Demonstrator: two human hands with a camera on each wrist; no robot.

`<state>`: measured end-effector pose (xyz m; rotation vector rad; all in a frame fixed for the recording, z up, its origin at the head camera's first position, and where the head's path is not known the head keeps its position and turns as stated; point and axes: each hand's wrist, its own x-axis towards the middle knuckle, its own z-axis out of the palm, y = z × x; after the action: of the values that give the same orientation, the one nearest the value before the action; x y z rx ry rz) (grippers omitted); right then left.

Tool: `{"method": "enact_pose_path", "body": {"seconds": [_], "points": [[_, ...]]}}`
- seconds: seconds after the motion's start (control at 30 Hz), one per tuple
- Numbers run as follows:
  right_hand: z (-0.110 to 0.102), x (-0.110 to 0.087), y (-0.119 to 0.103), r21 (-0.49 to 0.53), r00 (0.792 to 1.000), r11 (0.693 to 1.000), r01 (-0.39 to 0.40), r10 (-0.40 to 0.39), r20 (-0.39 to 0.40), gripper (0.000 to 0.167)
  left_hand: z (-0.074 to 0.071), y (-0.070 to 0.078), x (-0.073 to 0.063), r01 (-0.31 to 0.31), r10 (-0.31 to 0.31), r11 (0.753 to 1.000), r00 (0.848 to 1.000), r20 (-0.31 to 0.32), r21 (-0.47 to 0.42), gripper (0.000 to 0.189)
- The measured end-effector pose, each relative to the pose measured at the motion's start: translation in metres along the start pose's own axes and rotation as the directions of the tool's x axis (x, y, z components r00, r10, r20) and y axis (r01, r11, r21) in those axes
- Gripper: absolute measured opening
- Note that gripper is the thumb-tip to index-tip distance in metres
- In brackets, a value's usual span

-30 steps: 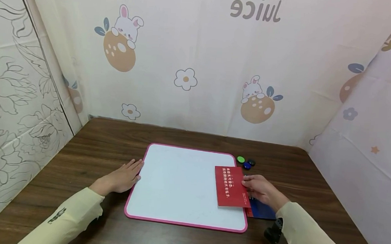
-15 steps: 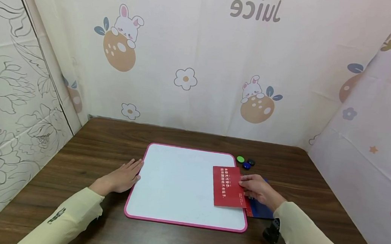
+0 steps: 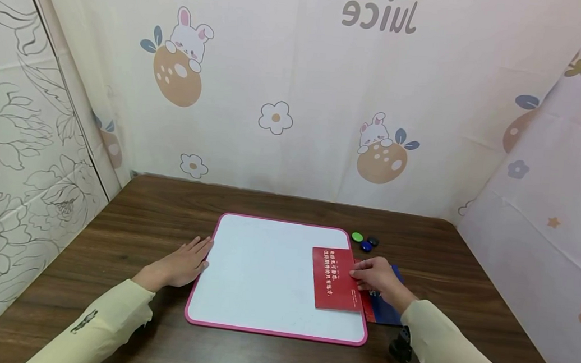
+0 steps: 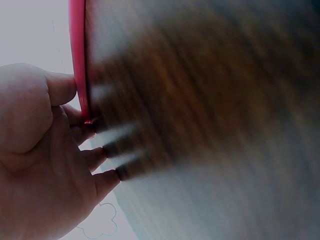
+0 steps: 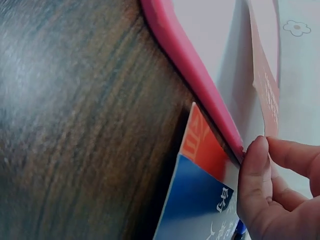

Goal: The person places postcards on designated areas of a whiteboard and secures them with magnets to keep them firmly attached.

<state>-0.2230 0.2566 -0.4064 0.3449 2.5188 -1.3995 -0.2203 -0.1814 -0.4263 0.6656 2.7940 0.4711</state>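
A red card with white lettering lies over the right side of a white board with a pink rim. My right hand pinches the card's right edge between thumb and index finger. In the right wrist view the held card stands slightly above the board's surface. Flat on the table, my left hand touches the board's left rim with fingers extended. The left wrist view shows its thumb and fingertips at the pink rim. Partly hidden beneath my right hand, a blue and red card lies beside the board.
Three round magnets sit past the board's upper right corner: a green magnet, a blue magnet and a black magnet. The brown wooden table ends at a printed curtain behind. A black wrist camera hangs below my right sleeve.
My right hand has moved a little left with the red card, bringing it further onto the board and uncovering more of the blue and red card. The left hand stays put.
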Motion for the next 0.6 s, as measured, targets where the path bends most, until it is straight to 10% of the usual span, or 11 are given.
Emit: {"method": "enact_pose_path", "body": {"seconds": [0.6], "points": [[0.0061, 0.0031, -0.0007, -0.095, 0.996, 0.995, 0.034, -0.041, -0.076, 0.021, -0.0009, 0.0008, -0.0005, 0.010, -0.010, 1.000, 1.000, 0.010, -0.003, 0.056]]}}
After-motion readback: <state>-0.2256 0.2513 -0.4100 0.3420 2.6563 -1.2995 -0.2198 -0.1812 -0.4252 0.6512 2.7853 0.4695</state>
